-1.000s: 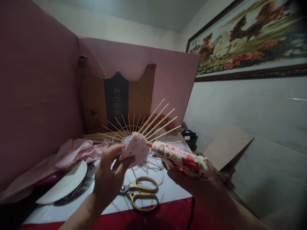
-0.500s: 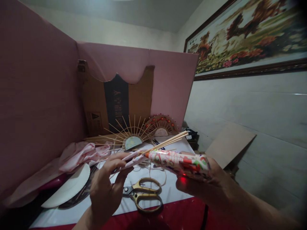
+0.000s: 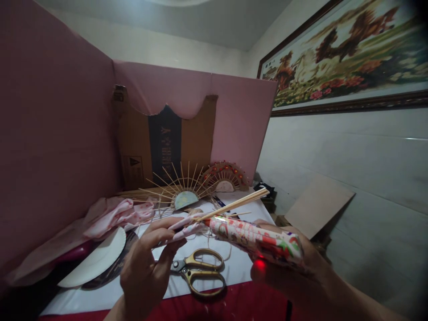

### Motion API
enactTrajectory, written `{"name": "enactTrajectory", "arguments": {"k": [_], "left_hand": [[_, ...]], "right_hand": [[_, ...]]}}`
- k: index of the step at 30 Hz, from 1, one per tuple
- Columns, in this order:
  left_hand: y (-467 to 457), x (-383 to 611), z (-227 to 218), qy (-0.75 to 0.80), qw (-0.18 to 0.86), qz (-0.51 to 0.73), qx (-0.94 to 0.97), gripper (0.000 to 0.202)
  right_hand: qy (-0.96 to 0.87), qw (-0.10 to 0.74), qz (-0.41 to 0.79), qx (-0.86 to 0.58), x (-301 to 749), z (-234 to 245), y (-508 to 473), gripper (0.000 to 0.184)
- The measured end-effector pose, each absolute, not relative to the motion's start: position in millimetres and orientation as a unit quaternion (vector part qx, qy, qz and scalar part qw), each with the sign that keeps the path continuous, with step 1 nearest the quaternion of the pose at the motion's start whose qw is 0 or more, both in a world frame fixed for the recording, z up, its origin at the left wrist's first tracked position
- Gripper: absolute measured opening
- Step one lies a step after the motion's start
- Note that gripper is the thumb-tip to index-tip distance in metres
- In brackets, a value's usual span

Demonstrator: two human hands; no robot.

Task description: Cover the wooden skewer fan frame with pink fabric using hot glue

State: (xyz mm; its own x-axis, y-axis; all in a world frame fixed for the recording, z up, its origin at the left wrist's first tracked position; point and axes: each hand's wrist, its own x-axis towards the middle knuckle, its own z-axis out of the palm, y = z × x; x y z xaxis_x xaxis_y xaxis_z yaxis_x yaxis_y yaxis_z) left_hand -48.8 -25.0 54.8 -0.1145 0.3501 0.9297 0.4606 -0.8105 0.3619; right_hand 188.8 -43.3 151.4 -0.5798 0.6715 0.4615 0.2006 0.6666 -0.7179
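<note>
My left hand (image 3: 143,265) pinches a pale pink, layered piece (image 3: 189,231) between thumb and fingers, edge-on to me. Several thin wooden sticks (image 3: 245,202) stick out from its right end, slanting up to the right. Wrapped around a glue gun (image 3: 249,235) with a colourful print, my right hand (image 3: 284,278) keeps the orange nozzle at the sticks' base. A red light glows on the gun's underside. Whether glue is coming out cannot be made out. Below the hands lie scissors (image 3: 204,272) with gold handles, their blades partly hidden behind my left hand.
Behind stand a stick fan frame (image 3: 186,199) with a pale green half-disc and a fan (image 3: 224,185) with red decorations. Pink cloth (image 3: 117,218) and a white half plate (image 3: 95,261) lie left. Pink panels and cardboard (image 3: 197,142) rise behind the white table sheet (image 3: 240,263).
The glue gun and my right hand have shifted slightly right and down. The sticks have shifted slightly too, and the view has tilted a little. Both holds are the same.
</note>
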Motion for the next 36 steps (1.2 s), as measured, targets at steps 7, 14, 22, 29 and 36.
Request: {"name": "enactTrajectory", "arguments": {"k": [7,14,22,29,36], "left_hand": [[-30.2,-43.0,53.9,-0.299,0.011,-0.696,-0.653,0.034],[-29.3,-40.8,51.6,-0.311,0.002,-0.708,-0.634,0.032],[-28.2,-41.8,54.6,-0.273,-0.006,-0.713,-0.646,0.034],[-27.7,-42.8,53.1,-0.252,0.000,-0.713,-0.654,0.036],[-29.4,-47.3,49.4,-0.236,0.008,-0.701,-0.673,0.044]], "right_hand": [[-0.835,0.392,0.315,-0.224,185.4,146.2,-43.4,0.034],[-0.833,0.365,0.340,-0.240,185.9,148.1,-45.1,0.031],[-0.847,0.357,0.322,-0.228,183.8,150.6,-42.8,0.019],[-0.840,0.331,0.349,-0.251,186.3,154.2,-44.9,0.013],[-0.809,0.331,0.413,-0.256,184.4,152.1,-44.3,0.006]]}}
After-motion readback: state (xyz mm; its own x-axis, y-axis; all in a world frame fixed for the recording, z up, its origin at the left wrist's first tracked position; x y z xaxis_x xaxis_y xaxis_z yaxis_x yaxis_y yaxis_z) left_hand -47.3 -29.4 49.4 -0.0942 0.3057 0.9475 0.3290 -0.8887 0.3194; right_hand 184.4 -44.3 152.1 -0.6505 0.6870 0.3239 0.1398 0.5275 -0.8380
